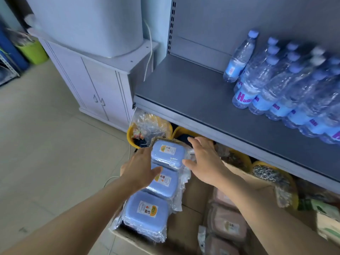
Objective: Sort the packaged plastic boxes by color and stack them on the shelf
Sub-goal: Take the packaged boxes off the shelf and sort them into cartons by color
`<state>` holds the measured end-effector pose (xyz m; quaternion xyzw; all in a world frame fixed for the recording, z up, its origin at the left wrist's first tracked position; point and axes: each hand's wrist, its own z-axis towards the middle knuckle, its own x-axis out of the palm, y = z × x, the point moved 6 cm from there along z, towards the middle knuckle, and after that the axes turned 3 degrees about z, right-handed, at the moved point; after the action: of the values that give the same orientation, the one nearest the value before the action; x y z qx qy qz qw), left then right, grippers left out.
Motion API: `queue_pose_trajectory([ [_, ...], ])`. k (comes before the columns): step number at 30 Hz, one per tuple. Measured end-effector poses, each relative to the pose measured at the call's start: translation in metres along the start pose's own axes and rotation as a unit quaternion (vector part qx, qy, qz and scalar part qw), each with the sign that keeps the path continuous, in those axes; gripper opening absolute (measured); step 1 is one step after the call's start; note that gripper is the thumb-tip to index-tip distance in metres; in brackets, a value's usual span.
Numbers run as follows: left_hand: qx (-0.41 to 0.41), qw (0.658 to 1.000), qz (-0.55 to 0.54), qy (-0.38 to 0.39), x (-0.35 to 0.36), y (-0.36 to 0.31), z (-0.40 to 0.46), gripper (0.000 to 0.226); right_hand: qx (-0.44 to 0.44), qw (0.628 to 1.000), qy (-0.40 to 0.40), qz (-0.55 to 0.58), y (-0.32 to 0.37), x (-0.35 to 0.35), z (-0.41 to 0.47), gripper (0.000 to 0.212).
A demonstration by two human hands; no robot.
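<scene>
Reaching out with both forearms over cardboard box [193, 196] of wrapped stock. Flanking top blue plastic box [168, 153] of three-high row; left hand [140, 169] and right hand [204, 159] both spread, fingers straight, nothing gripped yet. Lying lower: second blue box [163, 183], third blue box [147, 212]; pink boxes [226, 223] alongside. Judging boxes light, rigid, film wrap slippery and crinkly; taking hold at the long sides, palms squeezing inward. Waiting above: grey shelf [184, 92], water bottles [276, 85] occupying right end.
</scene>
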<state>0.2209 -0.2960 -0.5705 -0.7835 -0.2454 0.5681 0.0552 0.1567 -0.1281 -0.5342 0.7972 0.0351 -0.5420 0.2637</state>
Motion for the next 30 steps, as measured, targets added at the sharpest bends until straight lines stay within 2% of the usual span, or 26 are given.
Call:
queue_pose_trajectory([
  [6,0.093,0.991,0.058,-0.071,-0.126,-0.087,-0.03,0.039,0.001,0.994,-0.101,-0.028,0.024,-0.146,-0.069,0.057],
  [13,0.194,0.964,0.081,-0.16,-0.266,-0.2,-0.084,0.037,0.027,0.968,-0.243,-0.066,0.043,-0.32,-0.153,0.043],
  [15,0.222,0.954,0.088,-0.179,-0.295,-0.229,-0.099,0.036,0.034,0.956,-0.283,-0.071,0.043,-0.358,-0.177,0.044],
  [23,0.312,0.915,0.126,-0.224,-0.368,-0.346,-0.136,0.033,0.097,0.922,-0.358,-0.108,0.005,-0.464,-0.263,0.055],
  [30,0.368,0.886,0.131,-0.249,-0.384,-0.455,-0.132,0.036,0.144,0.895,-0.405,-0.123,-0.068,-0.531,-0.303,0.054],
])
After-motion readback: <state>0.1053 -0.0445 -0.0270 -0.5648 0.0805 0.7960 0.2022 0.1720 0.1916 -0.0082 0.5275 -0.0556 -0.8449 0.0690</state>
